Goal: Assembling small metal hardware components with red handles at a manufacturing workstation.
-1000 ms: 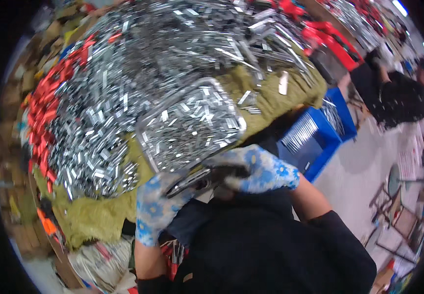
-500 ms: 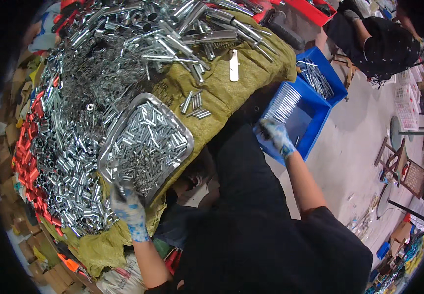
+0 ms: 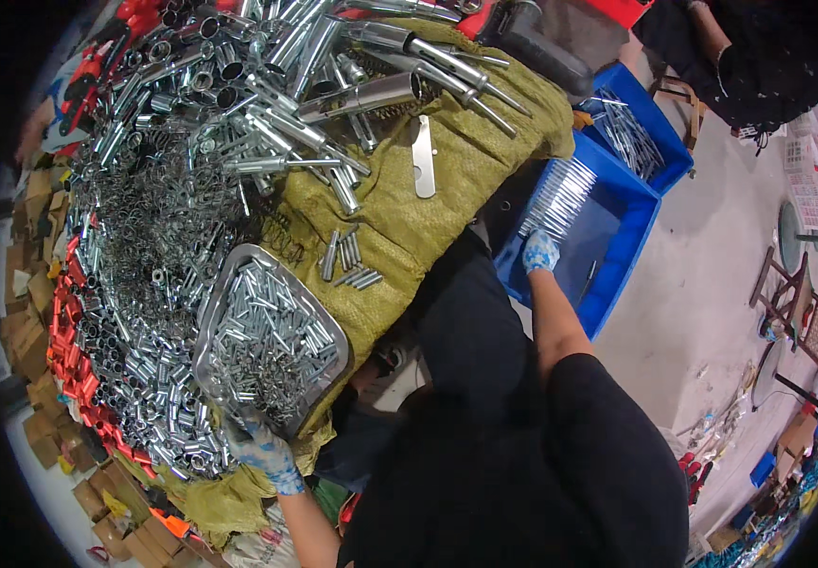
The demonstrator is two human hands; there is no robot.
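My left hand (image 3: 269,452), in a white and blue patterned glove with dark fingertips, is at the near corner of a metal tray (image 3: 337,339). Its fingers reach over the rim and look apart. Small metal pins (image 3: 272,327) fill the tray. My right hand (image 3: 541,252), in a similar glove, is inside a blue bin (image 3: 628,254), at the near end of a row of slim metal rods (image 3: 560,194). Its fingers are curled, and whatever they pinch is hidden. One dark rod (image 3: 588,276) lies apart on the bin floor.
Yellow woven sacking (image 3: 399,227) bears a flat metal plate (image 3: 423,159), a few loose pins (image 3: 347,251) and heaps of springs (image 3: 163,204), tubes and sleeves (image 3: 172,398). Another blue bin (image 3: 659,137) holds longer rods. Beyond it is another person (image 3: 759,71); a chair (image 3: 806,322) is at right.
My right hand has moved from the bin's near left edge to the end of the rod row. My left hand stays by the tray's near corner. The view has shifted.
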